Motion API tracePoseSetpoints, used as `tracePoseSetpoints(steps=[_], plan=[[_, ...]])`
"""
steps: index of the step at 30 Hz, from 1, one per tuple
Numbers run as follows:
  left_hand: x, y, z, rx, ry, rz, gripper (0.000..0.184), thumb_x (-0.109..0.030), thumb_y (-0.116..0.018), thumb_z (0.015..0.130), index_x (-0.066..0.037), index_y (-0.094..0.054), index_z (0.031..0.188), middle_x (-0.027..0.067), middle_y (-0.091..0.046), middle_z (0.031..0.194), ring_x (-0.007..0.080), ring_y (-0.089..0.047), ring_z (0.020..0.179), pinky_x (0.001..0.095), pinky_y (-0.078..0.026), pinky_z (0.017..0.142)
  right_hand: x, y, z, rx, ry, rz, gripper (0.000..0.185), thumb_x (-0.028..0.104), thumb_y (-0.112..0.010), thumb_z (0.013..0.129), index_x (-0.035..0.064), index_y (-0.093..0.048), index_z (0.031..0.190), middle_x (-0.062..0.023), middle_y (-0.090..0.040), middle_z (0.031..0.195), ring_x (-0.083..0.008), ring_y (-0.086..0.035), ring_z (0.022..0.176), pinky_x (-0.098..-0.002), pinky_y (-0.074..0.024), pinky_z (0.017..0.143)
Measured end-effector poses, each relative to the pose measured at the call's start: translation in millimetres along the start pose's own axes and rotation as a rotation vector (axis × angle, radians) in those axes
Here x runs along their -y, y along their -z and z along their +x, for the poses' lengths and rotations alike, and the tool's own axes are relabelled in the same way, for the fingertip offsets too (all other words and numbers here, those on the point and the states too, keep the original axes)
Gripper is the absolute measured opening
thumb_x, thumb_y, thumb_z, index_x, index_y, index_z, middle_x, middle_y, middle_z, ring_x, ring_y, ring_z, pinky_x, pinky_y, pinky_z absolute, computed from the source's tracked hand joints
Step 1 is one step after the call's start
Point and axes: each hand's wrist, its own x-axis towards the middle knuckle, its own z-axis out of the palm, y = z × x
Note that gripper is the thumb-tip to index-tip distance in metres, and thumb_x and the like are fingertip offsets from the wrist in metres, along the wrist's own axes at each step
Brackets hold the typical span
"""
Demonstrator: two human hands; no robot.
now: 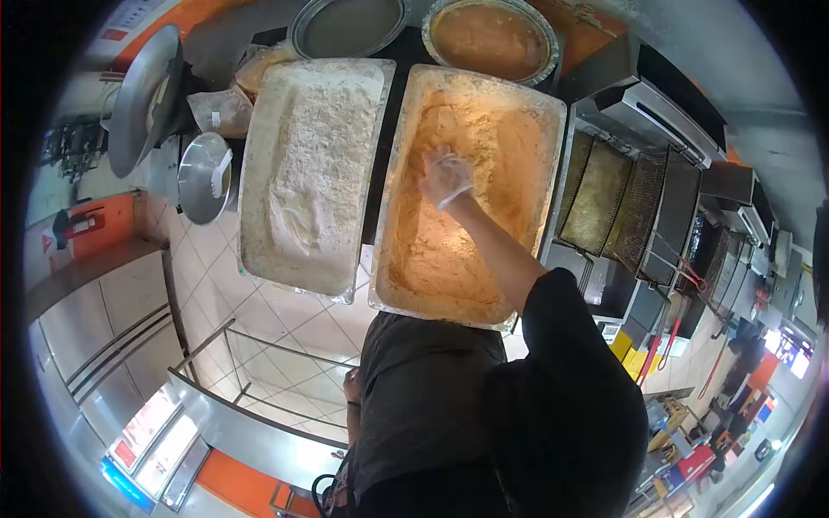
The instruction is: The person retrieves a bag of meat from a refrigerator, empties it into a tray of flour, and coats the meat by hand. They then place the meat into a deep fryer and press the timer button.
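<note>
My right hand, in a clear plastic glove, is over the upper left part of a large tub of orange-tinted flour. Its fingers look apart, at the powder's surface, with nothing visible held in them. To the left stands a second large tub with white flour, which no hand touches. My left hand hangs low beside my dark apron, bare and partly hidden by it; its fingers are too small and covered to read.
Behind the tubs are two round pans, one grey and one with orange contents. A metal bowl with a white-handled tool and plastic bags lie left. Fryers with wire baskets stand right; a metal rail is at lower left.
</note>
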Motion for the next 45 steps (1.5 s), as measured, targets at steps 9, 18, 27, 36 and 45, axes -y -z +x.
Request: tracePoseSetpoints(steps=[9, 18, 27, 36, 45], plan=[[199, -48, 41, 0.001, 0.056, 0.000, 0.032, -0.027, -0.051, 0.078, -0.002, -0.056, 0.098, 0.0134, -0.061, 0.088, 0.0213, -0.057, 0.083, 0.0318, -0.045, 0.072, -34, -5, 41, -0.408, 0.133, 0.176, 0.040, 0.018, -0.055, 0.072, -0.0013, -0.044, 0.106, -0.0204, -0.051, 0.102, -0.0311, -0.050, 0.095, -0.0364, -0.0419, 0.079], [144, -31, 19, 0.006, 0.016, -0.037, 0.032, -0.027, -0.051, 0.078, -0.002, -0.056, 0.097, 0.0135, -0.061, 0.088, 0.0216, -0.058, 0.082, 0.0322, -0.045, 0.071, -42, 0, 77, -0.454, 0.164, 0.109, 0.019, 0.016, -0.047, 0.075, 0.0009, -0.057, 0.077, -0.0189, -0.057, 0.084, -0.0305, -0.057, 0.077, -0.0364, -0.0454, 0.067], [157, -32, 27, 0.003, -0.014, -0.043, 0.032, -0.027, -0.052, 0.078, -0.002, -0.056, 0.097, 0.0136, -0.061, 0.088, 0.0219, -0.058, 0.081, 0.0325, -0.045, 0.070, -63, 22, 78, -0.234, 0.311, 0.385, 0.025, 0.009, -0.047, 0.076, 0.0075, -0.055, 0.100, -0.0129, -0.055, 0.094, -0.0278, -0.055, 0.084, -0.0346, -0.0444, 0.073], [148, -24, 44, 0.039, -0.005, -0.081, 0.029, -0.025, -0.050, 0.079, -0.003, -0.056, 0.096, 0.0149, -0.061, 0.089, 0.0225, -0.058, 0.082, 0.0328, -0.046, 0.069, -81, 84, 56, -0.791, 0.062, 0.097, 0.022, 0.018, -0.041, 0.082, 0.0098, -0.060, 0.089, -0.0138, -0.057, 0.087, -0.0276, -0.056, 0.076, -0.0357, -0.0465, 0.067], [115, -5, 27, 0.026, 0.013, -0.002, 0.029, -0.027, -0.050, 0.079, -0.004, -0.057, 0.096, 0.0143, -0.060, 0.089, 0.0226, -0.058, 0.083, 0.0325, -0.045, 0.070, -176, 73, 232, -0.424, -0.173, 1.026, 0.026, 0.031, -0.051, 0.077, 0.0064, -0.057, 0.084, -0.0097, -0.060, 0.083, -0.0240, -0.052, 0.069, -0.0358, -0.0402, 0.064]])
